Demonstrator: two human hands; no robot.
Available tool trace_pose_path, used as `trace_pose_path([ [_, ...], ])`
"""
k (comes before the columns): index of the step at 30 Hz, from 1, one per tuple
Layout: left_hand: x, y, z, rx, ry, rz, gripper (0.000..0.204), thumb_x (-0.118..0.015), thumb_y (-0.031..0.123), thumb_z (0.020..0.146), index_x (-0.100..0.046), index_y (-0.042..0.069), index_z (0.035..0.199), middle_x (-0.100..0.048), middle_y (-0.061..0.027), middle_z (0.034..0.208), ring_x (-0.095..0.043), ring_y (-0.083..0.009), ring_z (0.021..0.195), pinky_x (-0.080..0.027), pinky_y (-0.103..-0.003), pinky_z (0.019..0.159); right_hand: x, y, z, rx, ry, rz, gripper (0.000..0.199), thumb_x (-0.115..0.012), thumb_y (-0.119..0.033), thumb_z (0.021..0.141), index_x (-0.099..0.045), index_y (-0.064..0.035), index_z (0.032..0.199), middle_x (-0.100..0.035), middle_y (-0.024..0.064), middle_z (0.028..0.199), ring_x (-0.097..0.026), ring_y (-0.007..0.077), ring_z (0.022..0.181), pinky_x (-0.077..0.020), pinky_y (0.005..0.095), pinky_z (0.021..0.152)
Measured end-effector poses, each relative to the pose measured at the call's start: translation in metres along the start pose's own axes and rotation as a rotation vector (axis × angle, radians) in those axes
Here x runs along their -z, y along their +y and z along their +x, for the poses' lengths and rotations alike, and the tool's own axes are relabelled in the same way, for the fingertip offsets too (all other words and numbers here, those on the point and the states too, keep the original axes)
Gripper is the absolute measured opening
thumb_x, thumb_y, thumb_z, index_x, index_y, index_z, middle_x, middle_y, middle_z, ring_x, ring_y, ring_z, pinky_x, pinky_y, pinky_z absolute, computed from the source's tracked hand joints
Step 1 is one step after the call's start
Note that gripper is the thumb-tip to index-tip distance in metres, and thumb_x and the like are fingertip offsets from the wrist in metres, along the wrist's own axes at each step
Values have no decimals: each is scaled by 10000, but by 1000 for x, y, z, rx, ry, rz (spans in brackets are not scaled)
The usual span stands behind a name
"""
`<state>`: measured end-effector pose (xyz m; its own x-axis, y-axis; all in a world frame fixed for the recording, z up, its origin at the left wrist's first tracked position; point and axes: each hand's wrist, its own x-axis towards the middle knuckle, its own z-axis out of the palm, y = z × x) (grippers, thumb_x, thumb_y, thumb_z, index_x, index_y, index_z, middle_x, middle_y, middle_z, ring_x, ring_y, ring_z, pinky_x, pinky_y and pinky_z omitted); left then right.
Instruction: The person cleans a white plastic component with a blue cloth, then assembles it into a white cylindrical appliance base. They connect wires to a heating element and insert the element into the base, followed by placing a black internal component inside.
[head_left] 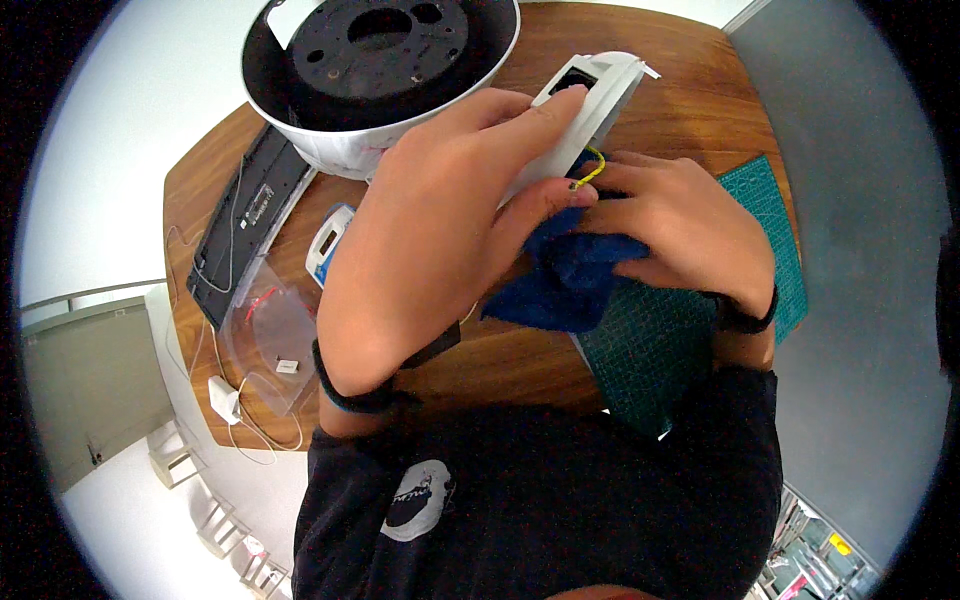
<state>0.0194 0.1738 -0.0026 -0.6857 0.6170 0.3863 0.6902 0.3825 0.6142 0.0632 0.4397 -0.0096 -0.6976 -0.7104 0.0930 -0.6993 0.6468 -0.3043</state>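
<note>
My left hand (450,190) is closed around a white plastic housing part (600,100) with a dark recess near its far end, holding it up over the table. A yellow cord or wire (592,168) loops out beside my left thumb. My right hand (690,220) has its fingers wrapped in a dark blue cloth (575,275), which meets the underside of the white part. How the right fingertips touch the part is hidden by the cloth and my left hand.
A big white round appliance shell (340,145) with a black inside stands at the back left. Beside it lie a long black panel (240,220), a blue-and-white item (328,243), a clear plastic bag (265,325) and a white plug adapter (224,400). A green cutting mat (650,345) covers the table's right side.
</note>
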Motion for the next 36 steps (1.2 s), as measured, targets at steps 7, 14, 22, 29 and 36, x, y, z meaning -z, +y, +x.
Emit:
trace_pose_path([
  [7, -1, 1, 0, 2, -11, 13, 557, -870, 120, 976, -727, 52, 1510, -783, -186, 1320, -789, -337, 1093, -607, -402, 939, -2, -11, 11, 41, 12, 88, 561, -918, -122, 734, -814, -158, 1284, -754, 121, 1331, -754, 413, 1183, -661, 511, 950],
  [14, 5, -1, -5, 22, 6, 45, 533, -859, 48, 939, -745, 52, 1460, -787, -182, 1302, -796, -332, 1101, -613, -399, 946, -18, -2, 6, -48, -175, 39, 550, -909, -102, 734, -816, -152, 1274, -762, 125, 1331, -749, 427, 1175, -640, 517, 980],
  [22, 18, 2, -9, 44, 1, -7, 520, -786, -51, 873, -767, 43, 1384, -816, -179, 1263, -807, -304, 1177, -628, -397, 1010, 45, 43, -40, -563, 13, -160, 404, -851, -87, 808, -766, -30, 1199, -778, 156, 1263, -747, 425, 1157, -591, 455, 938],
  [29, 16, 4, -4, -38, 29, 19, 477, -807, -56, 892, -791, 38, 1359, -814, -204, 1308, -796, -354, 1228, -605, -420, 1074, 37, 44, -29, -162, 515, 15, 499, -812, -12, 861, -784, -78, 1355, -808, 122, 1278, -781, 323, 1134, -587, 417, 1028],
  [36, 29, 1, -8, -43, 48, 35, 450, -844, -1, 936, -795, 39, 1382, -799, -200, 1381, -783, -356, 1274, -601, -421, 1086, 20, 39, -22, -175, 899, 84, 505, -771, -19, 943, -771, -49, 1447, -758, 72, 1399, -701, 166, 1225, -529, 314, 1099],
])
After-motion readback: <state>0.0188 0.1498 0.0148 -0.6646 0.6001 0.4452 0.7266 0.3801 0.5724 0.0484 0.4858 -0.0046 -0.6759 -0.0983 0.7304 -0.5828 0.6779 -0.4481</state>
